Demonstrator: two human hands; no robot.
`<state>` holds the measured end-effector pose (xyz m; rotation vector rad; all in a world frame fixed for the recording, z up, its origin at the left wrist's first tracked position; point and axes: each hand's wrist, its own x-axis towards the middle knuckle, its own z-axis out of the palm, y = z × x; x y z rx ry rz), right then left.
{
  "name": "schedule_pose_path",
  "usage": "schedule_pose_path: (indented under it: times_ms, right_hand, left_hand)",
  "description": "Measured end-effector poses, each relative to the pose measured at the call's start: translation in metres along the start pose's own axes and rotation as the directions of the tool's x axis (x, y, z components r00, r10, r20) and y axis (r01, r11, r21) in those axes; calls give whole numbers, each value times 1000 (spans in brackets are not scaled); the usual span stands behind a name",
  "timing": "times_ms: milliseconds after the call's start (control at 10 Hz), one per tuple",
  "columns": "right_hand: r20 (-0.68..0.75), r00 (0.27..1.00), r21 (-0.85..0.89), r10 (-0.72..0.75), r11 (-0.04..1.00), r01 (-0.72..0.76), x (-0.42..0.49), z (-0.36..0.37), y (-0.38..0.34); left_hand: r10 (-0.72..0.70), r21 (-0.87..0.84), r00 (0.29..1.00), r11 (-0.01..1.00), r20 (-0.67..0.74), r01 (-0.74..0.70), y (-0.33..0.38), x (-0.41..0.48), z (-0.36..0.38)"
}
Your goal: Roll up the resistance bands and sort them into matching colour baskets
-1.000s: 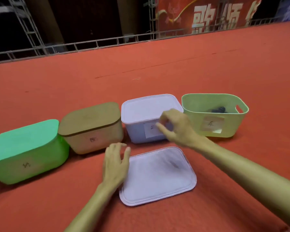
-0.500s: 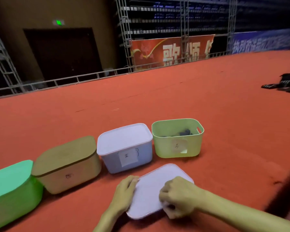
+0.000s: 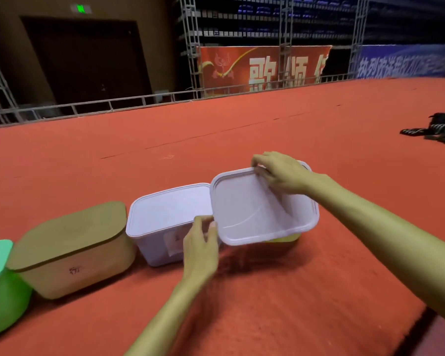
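Grip state? (Trainee)
Left grip [image 3: 201, 242] pinches the near-left corner of the lilac lid [image 3: 254, 214]; right grip [image 3: 280, 173] curls over its far edge. Opposed holds steady the lid for seating. (Instructor)
Lid position? (Trainee)
Raised and tilted over the yellow-green basket [image 3: 283, 238], which it mostly hides. The lilac basket [image 3: 165, 217], just left, carries its own lid, so this one probably belongs here. (Instructor)
Bands? (Trainee)
None identifiable. A dark heap [image 3: 437, 127] lies on the floor [image 3: 242, 129], far right, well apart. (Instructor)
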<state>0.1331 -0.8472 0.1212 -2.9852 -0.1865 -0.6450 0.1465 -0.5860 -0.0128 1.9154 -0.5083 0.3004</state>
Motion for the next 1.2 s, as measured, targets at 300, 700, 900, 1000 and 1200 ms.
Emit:
schedule_pose_path:
  times_ms: [300,700,900,1000,1200]
  right_hand:
    - [108,967,127,233,961,-245,66,73,79]
    - [252,884,-46,394,917,-395,66,128,97]
    - [444,716,-209,539,839,-502,66,107,75]
    - [347,753,-155,559,826,-542,60,97,48]
    - [364,840,-78,402,912,-402,32,66,-58]
  left_hand:
    - [294,566,851,645,436,-513,-4,62,41]
    - [298,641,816,510,495,-574,-20,87,60]
    - [75,572,768,621,636,-536,7,90,46]
    - [35,587,800,659,600,-470,11,88,11]
    - [-206,740,867,629,454,-238,1,58,-106]
